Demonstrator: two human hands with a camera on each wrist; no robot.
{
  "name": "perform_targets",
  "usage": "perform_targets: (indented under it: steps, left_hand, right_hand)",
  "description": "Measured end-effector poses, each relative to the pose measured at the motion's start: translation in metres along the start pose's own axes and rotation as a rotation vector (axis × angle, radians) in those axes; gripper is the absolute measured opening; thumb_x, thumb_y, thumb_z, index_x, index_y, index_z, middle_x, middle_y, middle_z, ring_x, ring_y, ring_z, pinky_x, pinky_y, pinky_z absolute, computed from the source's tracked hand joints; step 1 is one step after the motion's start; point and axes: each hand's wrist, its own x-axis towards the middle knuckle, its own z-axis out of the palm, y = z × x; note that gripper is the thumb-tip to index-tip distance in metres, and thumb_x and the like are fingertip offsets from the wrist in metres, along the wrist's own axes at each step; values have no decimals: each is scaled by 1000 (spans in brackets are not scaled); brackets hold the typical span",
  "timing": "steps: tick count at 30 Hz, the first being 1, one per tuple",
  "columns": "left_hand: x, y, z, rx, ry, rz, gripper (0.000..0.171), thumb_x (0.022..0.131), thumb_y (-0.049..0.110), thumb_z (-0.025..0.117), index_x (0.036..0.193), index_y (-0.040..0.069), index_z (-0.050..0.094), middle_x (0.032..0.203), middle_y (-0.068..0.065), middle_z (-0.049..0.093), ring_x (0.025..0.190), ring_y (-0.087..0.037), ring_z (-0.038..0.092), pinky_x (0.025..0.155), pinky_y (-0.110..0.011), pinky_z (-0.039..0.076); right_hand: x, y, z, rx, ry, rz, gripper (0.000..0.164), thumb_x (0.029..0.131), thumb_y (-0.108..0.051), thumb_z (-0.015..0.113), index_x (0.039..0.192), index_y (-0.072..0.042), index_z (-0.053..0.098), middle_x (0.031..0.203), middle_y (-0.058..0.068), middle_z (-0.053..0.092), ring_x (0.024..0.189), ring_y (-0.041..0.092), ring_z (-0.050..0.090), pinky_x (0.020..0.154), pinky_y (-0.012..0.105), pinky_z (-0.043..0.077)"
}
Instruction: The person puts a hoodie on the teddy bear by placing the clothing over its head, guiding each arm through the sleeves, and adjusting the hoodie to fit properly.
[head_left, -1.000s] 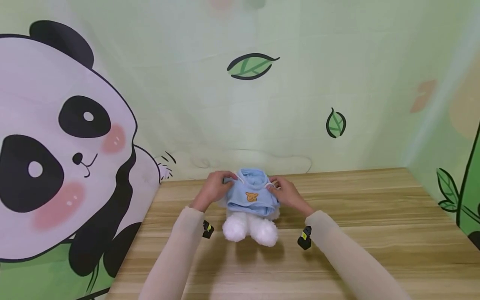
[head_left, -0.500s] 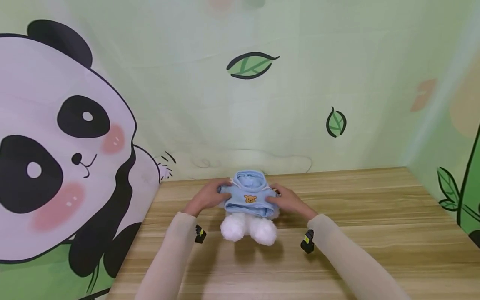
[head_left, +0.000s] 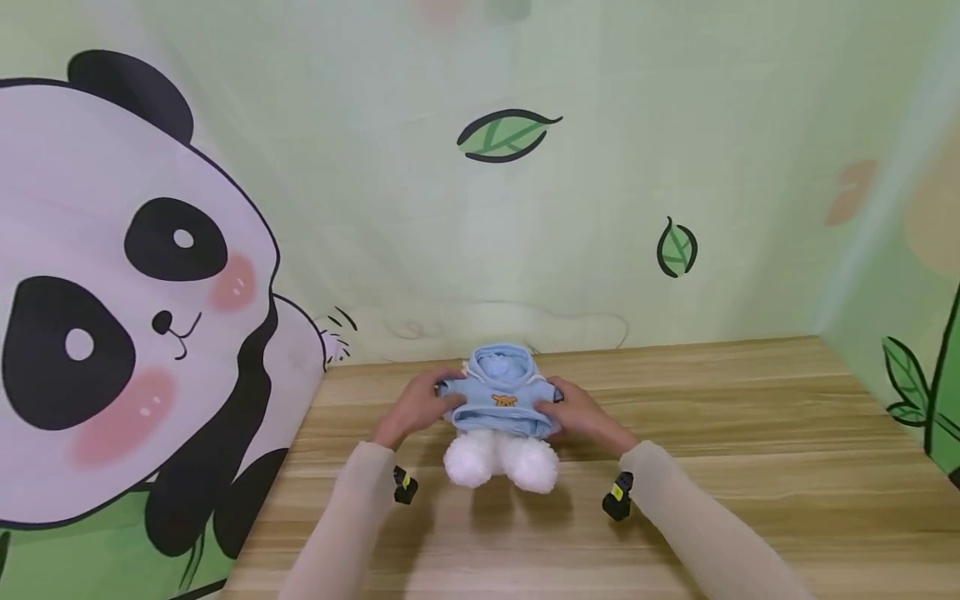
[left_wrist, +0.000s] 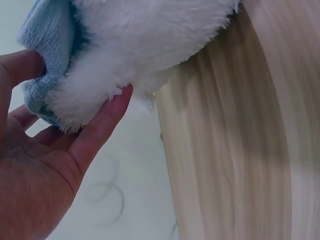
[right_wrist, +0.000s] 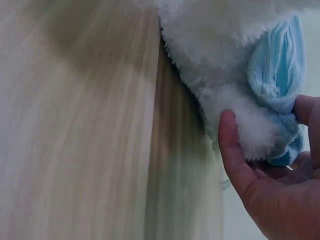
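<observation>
A small light-blue hoodie (head_left: pixel 480 393) with a brown animal patch lies over a white plush toy (head_left: pixel 468 460), whose two fluffy feet stick out below the hem. My left hand (head_left: pixel 418 404) grips the hoodie's left side. In the left wrist view its thumb presses the blue cloth (left_wrist: pixel 52 47), with the fingers under a furry white arm (left_wrist: pixel 82 92). On the other side my right hand (head_left: pixel 585 412) pinches the sleeve area. The right wrist view shows its thumb at the blue cloth (right_wrist: pixel 282 75) and a finger along the white fur (right_wrist: pixel 247 122). No plush head shows.
The wooden table (head_left: pixel 712 467) extends around the toy and meets a pale green backdrop (head_left: pixel 637 125) just behind it. A large panda (head_left: pixel 210 350) is printed on the left side. Small black devices (head_left: pixel 617 496) sit at both wrists.
Both hands have shifted from the hoodie's neckline out and down to its two sides. The hoodie's upper part sits slightly lower, and the toy's feet stay in nearly the same place.
</observation>
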Motion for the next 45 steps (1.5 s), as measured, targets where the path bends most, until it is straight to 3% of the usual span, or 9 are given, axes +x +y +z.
perform_targets:
  steps: [5, 10, 13, 20, 29, 33, 38, 41, 45]
  left_hand:
    - [-1, 7, 14, -2, 19, 19, 37, 91, 26, 69, 126, 16, 65, 124, -10, 65, 85, -16, 62, 77, -31, 50]
    - [-5, 19, 34, -27, 1, 45, 37, 91, 31, 68, 125, 16, 65, 127, -9, 64, 101, -19, 58, 88, -38, 49]
    - [-8, 27, 46, -45, -4, 46, 38, 90, 32, 68, 124, 16, 65, 128, -9, 64, 108, -22, 59, 94, -42, 49]
    - [-11, 41, 65, -114, -3, 84, 36, 89, 29, 70, 121, 13, 67, 123, -9, 67, 100, -20, 62, 90, -38, 50]
    - [-10, 44, 79, -156, -25, 91, 34, 91, 27, 69, 121, 12, 66, 124, -9, 66, 109, -22, 59, 95, -40, 48]
    - [-12, 47, 77, -156, 39, 129, 36, 92, 26, 67, 124, 10, 64, 129, -13, 62, 116, -28, 57, 98, -46, 46]
    - [-21, 60, 68, -54, 182, 315, 34, 91, 20, 67, 120, 4, 64, 132, -15, 55, 126, -35, 48, 102, -52, 42]
    - [-28, 71, 63, 19, 120, 403, 31, 91, 23, 67, 118, 7, 66, 125, -9, 60, 119, -28, 53, 97, -45, 47]
    - [-34, 80, 64, 104, -43, 415, 31, 94, 29, 65, 119, 11, 67, 112, -3, 68, 100, -16, 62, 85, -29, 52]
  right_hand:
    - [-15, -3, -15, -20, 7, -14, 40, 96, -23, 60, 132, -6, 53, 112, 17, 64, 80, 18, 65, 65, 39, 59]
    - [-38, -2, -38, -92, 22, -67, 37, 96, -25, 61, 127, -5, 55, 108, 16, 65, 80, 16, 62, 62, 36, 57]
    - [-48, 1, -50, -118, 16, -70, 38, 97, -27, 61, 127, -4, 55, 110, 16, 66, 84, 17, 63, 64, 34, 55]
    - [-65, 3, -71, -221, 50, -82, 46, 97, -30, 61, 133, -2, 54, 121, 19, 64, 98, 23, 62, 76, 33, 52]
    - [-74, 9, -79, -144, 37, -55, 44, 97, -25, 61, 131, 0, 53, 114, 23, 63, 80, 18, 64, 60, 38, 57]
    - [-73, 11, -78, -141, 55, -58, 43, 96, -25, 62, 130, 0, 54, 111, 22, 65, 78, 17, 63, 60, 39, 57]
    - [-73, 10, -76, -143, 59, -63, 43, 97, -26, 61, 130, 0, 53, 110, 22, 65, 75, 16, 63, 59, 41, 57]
    - [-74, 9, -75, -149, 62, -62, 43, 97, -26, 61, 130, -1, 53, 108, 21, 65, 74, 16, 62, 59, 41, 56]
    - [-75, 7, -74, -206, 84, -82, 43, 98, -30, 59, 129, -1, 55, 109, 18, 66, 84, 20, 63, 68, 37, 54]
